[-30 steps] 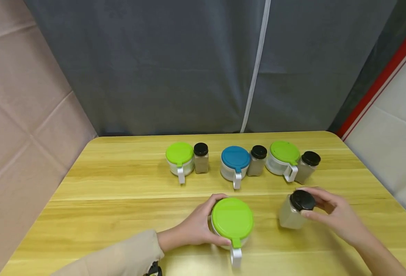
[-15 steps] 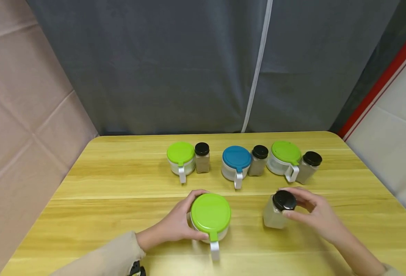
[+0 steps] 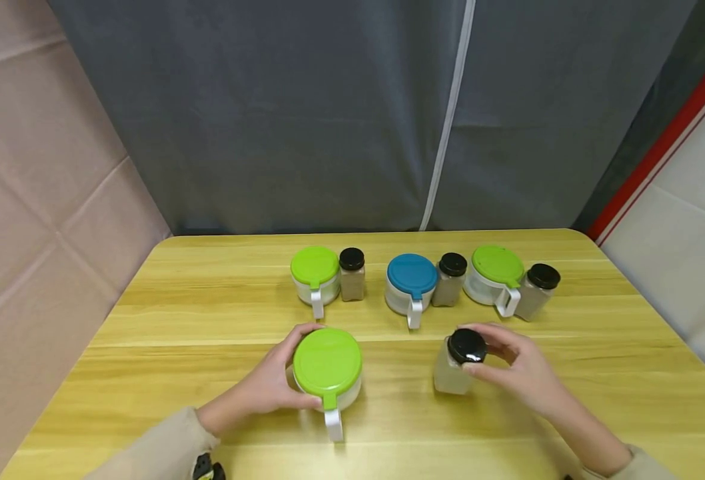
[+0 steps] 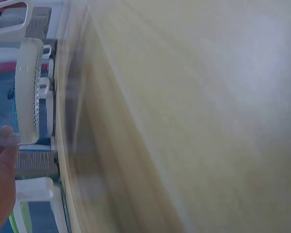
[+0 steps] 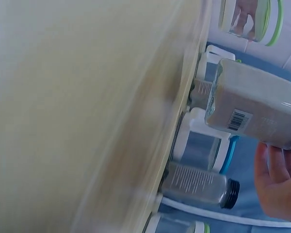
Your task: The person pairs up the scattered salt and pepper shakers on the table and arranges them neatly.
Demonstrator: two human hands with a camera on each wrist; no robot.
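My left hand (image 3: 284, 378) grips a clear jar with a green lid (image 3: 327, 363) and a white handle, standing near the front of the wooden table (image 3: 208, 307). To its right, my right hand (image 3: 495, 358) holds a clear spice bottle (image 3: 448, 375) by its black cap (image 3: 466, 346). In the right wrist view that bottle (image 5: 257, 104) shows pale powder and a barcode, with my fingers (image 5: 276, 179) at its cap end. The left wrist view is blurred; only part of my left hand (image 4: 0, 187) shows.
Along the back stand three pairs: a green-lidded jar (image 3: 314, 272) with a bottle (image 3: 352, 273), a blue-lidded jar (image 3: 412, 283) with a bottle (image 3: 451, 277), and a green-lidded jar (image 3: 496, 273) with a bottle (image 3: 538, 290). A grey curtain (image 3: 328, 113) hangs behind.
Both hands have moved left across the table, the left with the green-lidded jar and the right with the spice bottle. The back row has not moved.
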